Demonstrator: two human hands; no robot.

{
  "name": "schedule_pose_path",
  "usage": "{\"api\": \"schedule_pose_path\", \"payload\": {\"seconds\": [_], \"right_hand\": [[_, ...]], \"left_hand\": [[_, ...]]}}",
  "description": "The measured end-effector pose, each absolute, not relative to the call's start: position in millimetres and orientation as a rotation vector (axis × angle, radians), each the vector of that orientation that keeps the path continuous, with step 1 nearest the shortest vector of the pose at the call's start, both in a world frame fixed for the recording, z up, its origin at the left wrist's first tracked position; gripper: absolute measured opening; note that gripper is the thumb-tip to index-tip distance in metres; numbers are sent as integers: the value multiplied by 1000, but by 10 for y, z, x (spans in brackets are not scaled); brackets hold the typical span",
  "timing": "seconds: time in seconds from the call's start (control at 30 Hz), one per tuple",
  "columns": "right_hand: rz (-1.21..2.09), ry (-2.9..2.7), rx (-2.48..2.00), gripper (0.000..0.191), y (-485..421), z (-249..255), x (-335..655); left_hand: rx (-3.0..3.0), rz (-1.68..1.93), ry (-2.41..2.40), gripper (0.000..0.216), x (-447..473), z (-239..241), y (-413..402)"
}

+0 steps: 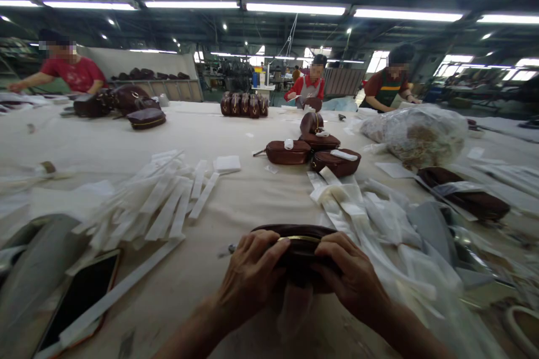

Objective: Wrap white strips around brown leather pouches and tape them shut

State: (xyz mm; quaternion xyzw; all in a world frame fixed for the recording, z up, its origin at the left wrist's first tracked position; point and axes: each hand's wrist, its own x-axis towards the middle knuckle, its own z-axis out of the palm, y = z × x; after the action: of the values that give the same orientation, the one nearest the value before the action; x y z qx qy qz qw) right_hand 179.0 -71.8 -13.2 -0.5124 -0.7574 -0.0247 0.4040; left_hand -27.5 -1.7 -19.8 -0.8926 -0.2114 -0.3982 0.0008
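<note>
Brown pouch (300,242) clasped between left hand (248,277), right hand (353,277)

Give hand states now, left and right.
Left hand: closed, gripping the brown pouch.
Right hand: closed, gripping the same pouch.

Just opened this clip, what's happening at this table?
A person grips a brown zip pouch with both hands, left hand and right hand closed over its gold-zipped top, at the near side of a long cloth-covered table. White paper strips and a phone lie to the left. More brown pouches sit mid-table, and a stuffed plastic bag lies to the right. Other people stand along the far side.
</note>
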Motion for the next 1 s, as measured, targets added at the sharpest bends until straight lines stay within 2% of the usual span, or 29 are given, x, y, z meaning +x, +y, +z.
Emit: {"api": "schedule_pose_path", "payload": {"seconds": [0.1, 0.23, 0.37, 0.5, 0.6, 0.67, 0.8, 0.9, 1.0], "right_hand": [[-178, -1922, -1316, 11, -749, -139, 1775], [-347, -1947, -1317, 25, -733, -179, 1703], [-364, -1951, -1382, 22, -709, -233, 1630], [-302, -1963, -1543, 18, -716, -226, 1683], [-250, -1944, -1589, 15, -727, -217, 1800], [-232, -1895, -1613, 21, -726, -225, 1878], [-169, -1793, -1754, 46, -695, -210, 1964], [-75, -1811, -1848, 36, -653, -156, 1961], [-180, -1858, -1856, 24, -597, -135, 1940]], "left_hand": [[-2782, -1179, -445, 29, -134, -139, -32], [-2826, -1032, -399, 22, -58, -116, -17], [-2784, -908, -526, 18, -45, -130, -29], [-2814, -834, -728, 5, -33, -98, -34], [-2851, -816, -814, 11, -46, -68, 10], [-2824, -871, -810, 14, -64, -61, 60], [-2839, -973, -771, 14, -108, -91, 173], [-2967, -1026, -834, 17, -145, -159, 234], [-2938, -1116, -970, 35, -158, -241, 271]]}}
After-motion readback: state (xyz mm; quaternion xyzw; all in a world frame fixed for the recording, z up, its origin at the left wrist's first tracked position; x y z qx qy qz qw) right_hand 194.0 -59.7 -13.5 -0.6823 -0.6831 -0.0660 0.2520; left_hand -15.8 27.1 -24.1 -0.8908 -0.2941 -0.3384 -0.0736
